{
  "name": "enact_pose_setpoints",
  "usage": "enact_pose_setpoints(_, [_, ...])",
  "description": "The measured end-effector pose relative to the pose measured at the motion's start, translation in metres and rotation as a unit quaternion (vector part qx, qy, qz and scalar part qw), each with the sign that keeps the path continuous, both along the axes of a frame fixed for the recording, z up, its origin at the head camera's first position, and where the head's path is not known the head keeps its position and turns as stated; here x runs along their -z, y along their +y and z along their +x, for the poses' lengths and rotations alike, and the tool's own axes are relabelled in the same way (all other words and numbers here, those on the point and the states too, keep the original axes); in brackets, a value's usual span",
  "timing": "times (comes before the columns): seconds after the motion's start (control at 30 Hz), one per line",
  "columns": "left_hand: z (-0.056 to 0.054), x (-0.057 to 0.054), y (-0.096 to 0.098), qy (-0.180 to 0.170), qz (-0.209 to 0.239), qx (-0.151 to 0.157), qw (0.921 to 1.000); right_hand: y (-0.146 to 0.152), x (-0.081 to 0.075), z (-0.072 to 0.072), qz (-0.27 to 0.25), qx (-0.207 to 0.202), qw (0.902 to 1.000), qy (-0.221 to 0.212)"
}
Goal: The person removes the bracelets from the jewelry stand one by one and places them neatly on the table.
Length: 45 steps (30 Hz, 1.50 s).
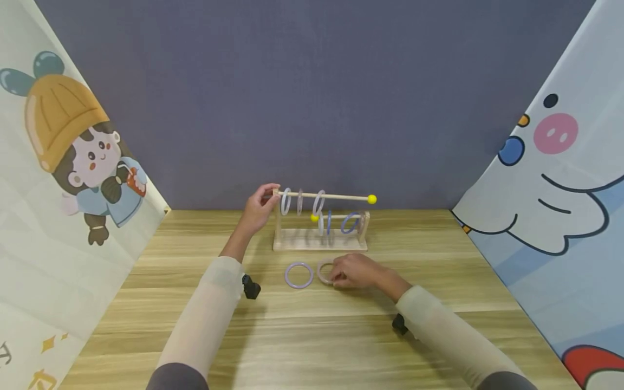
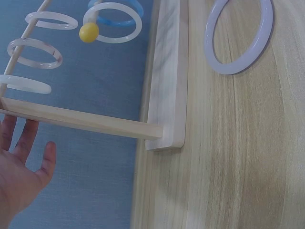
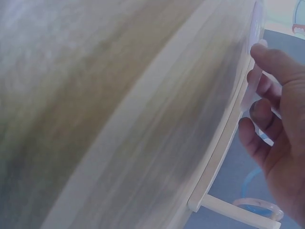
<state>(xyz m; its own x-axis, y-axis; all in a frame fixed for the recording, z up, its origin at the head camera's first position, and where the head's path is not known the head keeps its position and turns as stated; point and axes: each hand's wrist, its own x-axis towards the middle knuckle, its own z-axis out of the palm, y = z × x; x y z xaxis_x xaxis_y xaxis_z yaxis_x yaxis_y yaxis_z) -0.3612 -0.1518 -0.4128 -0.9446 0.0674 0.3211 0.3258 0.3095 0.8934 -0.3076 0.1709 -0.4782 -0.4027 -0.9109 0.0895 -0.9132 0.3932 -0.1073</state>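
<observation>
A wooden bangle stand [image 1: 297,242] has two level rods, each ending in a yellow ball. The fingertips of my left hand [image 1: 258,210] touch the top of its left post [image 2: 86,118]; the fingers are fairly straight in the left wrist view. On the upper rod [image 1: 343,196] hang several pale bangles. The lower rod carries a white bangle [image 1: 320,225], a blue bangle [image 1: 329,223] and others toward its post. In front of the stand, my right hand [image 1: 359,271] pinches a pale pink bangle [image 1: 319,272] between thumb and fingers. To its left a lilac bangle [image 1: 286,276] lies flat.
The wood-grain table [image 1: 312,336] ends at a grey-blue back wall [image 1: 312,108]. Printed cartoon panels flank it on the left [image 1: 112,260] and right [image 1: 526,216]. The upper yellow ball [image 1: 372,199] sticks out past the right post [image 1: 364,230].
</observation>
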Motion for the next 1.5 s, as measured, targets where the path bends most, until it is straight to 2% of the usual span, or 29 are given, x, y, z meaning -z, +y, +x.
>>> enact_pose_setpoints(0.2, [0.001, -0.001, 0.001, 0.003, 0.003, -0.002, 1.0, -0.001, 0.002, 0.001, 0.005, 0.004, 1.0, -0.007])
enact_pose_setpoints(0.4, [0.001, -0.002, 0.001, 0.004, 0.004, -0.001, 1.0, -0.002, 0.003, 0.001, 0.008, 0.006, 0.9994, -0.032])
enact_pose_setpoints(0.63, [0.002, -0.001, 0.001, 0.003, 0.006, 0.0, 1.0, -0.002, 0.009, 0.0, 0.025, 0.028, 0.9973, -0.064])
enact_pose_setpoints(1.1, [0.0, -0.001, 0.001, 0.0, 0.008, -0.001, 1.0, -0.002, 0.008, 0.0, 0.03, 0.037, 0.9956, -0.08])
enact_pose_setpoints(1.17, [0.003, -0.005, 0.002, -0.008, 0.009, 0.003, 0.9999, -0.002, 0.006, 0.0, 0.029, 0.044, 0.9952, -0.082])
enact_pose_setpoints(1.3, [0.002, -0.004, 0.002, -0.01, 0.013, 0.007, 0.9998, -0.002, -0.001, -0.002, 0.013, 0.058, 0.9954, -0.075])
enact_pose_setpoints(1.5, [-0.002, 0.0, 0.001, -0.001, 0.005, 0.0, 1.0, -0.001, -0.021, -0.01, -0.032, 0.073, 0.9954, -0.054])
